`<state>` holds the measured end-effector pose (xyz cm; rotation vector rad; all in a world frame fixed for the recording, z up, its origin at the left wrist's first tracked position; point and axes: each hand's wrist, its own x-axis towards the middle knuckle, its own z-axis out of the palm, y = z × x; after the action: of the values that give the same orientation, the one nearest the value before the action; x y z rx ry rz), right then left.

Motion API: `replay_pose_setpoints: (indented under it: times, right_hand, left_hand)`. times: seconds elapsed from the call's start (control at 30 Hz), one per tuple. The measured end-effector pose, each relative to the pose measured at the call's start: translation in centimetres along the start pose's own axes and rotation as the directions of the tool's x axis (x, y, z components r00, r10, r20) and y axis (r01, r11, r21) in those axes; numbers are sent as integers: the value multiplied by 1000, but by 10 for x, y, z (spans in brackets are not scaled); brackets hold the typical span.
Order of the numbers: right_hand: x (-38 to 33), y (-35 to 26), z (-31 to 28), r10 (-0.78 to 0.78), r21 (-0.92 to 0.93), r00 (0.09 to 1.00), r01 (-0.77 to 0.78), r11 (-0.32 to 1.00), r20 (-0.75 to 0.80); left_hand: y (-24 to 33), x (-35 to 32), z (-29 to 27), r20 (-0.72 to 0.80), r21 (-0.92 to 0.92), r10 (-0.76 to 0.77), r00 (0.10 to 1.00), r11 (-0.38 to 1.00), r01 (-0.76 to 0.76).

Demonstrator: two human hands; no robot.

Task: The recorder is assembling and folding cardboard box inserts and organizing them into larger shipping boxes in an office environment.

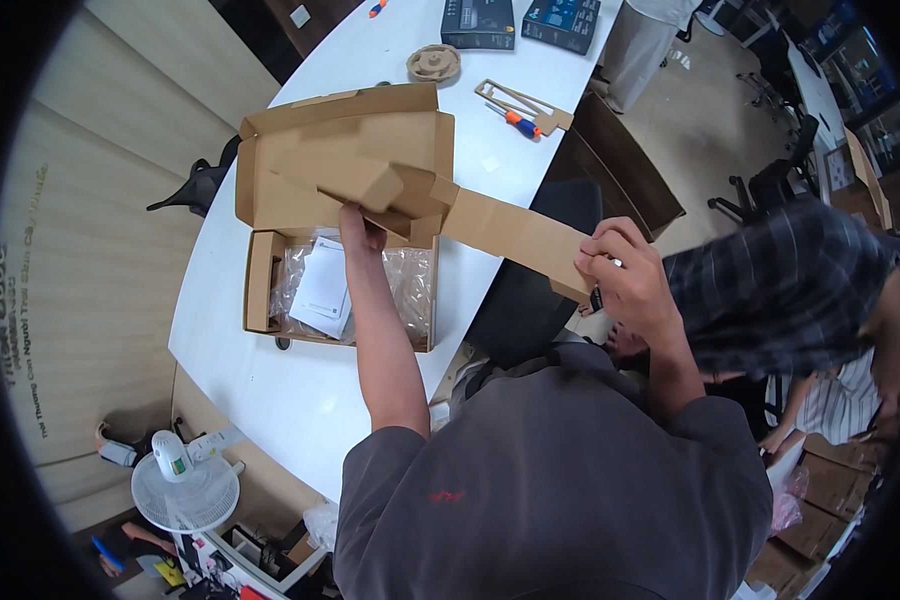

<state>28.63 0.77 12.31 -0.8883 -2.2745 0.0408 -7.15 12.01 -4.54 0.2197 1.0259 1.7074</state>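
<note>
My left hand (362, 228) and my right hand (625, 272) hold a long, folded cardboard insert (510, 232) between them. The left fingers close under its folded, boxy end, partly hidden by the card. Its flat end is pinched between my right thumb and fingers, off the table's right edge. Below the insert lies an open brown cardboard box (261, 282), its lid (270, 185) tipped back. Inside the box rest white papers (322, 288) on clear plastic wrapping (407, 290). The insert's boxy end hangs over the lid and partly covers it.
On the white table (255, 400) are a round pulp tray (434, 63), a thin cardboard frame (530, 103), an orange-and-blue screwdriver (522, 124) and two dark boxes (478, 24). A dark chair (530, 300) stands at the right edge. A person in plaid (780, 285) leans at right.
</note>
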Motion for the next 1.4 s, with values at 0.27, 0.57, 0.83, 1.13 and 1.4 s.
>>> replay_pose_setpoints:
  times: [0.27,0.57,0.83,1.13,1.4]
  right_hand:
    - [-35,45,8,332,-5,830,-369,929,448]
    - [55,-7,73,412,218,911,-407,887,28]
    - [33,58,84,648,431,747,-638,638,147]
    - [38,61,66,640,205,714,-697,687,283]
    - [135,-49,26,-40,-331,993,75,940,110]
  left_hand:
    - [-20,-19,11,-5,149,144,989,979,-142]
    - [-23,-80,91,130,787,540,831,454,-417]
    - [-12,-76,30,244,455,191,951,843,-286]
    - [-4,-97,41,359,729,330,873,486,-483]
    - [4,-124,86,370,824,554,746,175,-538]
